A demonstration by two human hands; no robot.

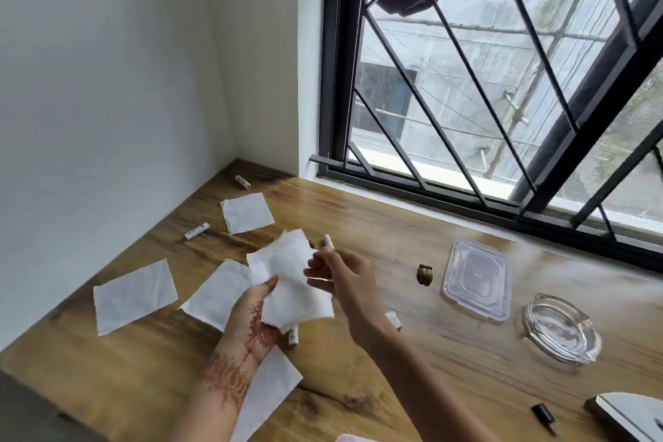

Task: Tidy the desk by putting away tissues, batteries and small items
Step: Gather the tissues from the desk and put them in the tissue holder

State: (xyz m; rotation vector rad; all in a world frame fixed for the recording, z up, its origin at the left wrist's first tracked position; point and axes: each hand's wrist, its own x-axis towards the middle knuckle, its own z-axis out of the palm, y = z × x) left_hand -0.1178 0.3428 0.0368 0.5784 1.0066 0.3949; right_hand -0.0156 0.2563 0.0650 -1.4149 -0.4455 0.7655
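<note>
- The left hand (256,312) grips a stack of white tissues (290,283) above the wooden table (412,362), thumb pressed on top.
- The right hand (337,273) pinches a small white battery (329,244) between its fingertips, just beside the held tissues' far edge.
- More tissues lie flat on the table around the held tissues, one (134,294) to their left and one (247,212) beyond them.
- A clear plastic lid (477,280) lies well to the right of them.
</note>
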